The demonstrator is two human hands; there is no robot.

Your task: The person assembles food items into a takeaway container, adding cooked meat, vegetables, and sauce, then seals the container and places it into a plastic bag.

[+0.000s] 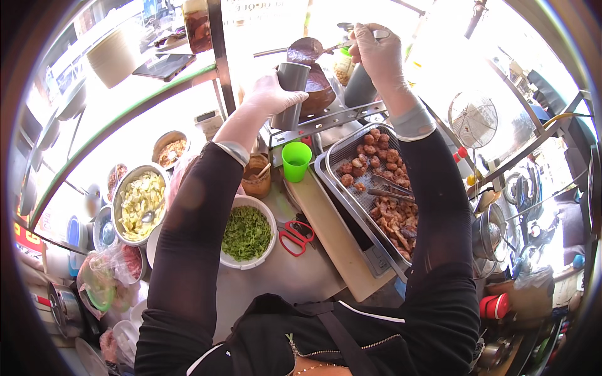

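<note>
While the gloved left hand (271, 95) wraps around a grey cup (291, 94), the right hand (375, 53) pinches a ladle (305, 49) of brown sauce just above the cup's rim, filling apparently begun and unfinished, green cup (296, 160) below waiting.

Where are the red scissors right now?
The red scissors lie flat on the counter near the middle of the head view, between the white bowl of chopped greens on their left and the tray of fried pieces on their right.
</note>
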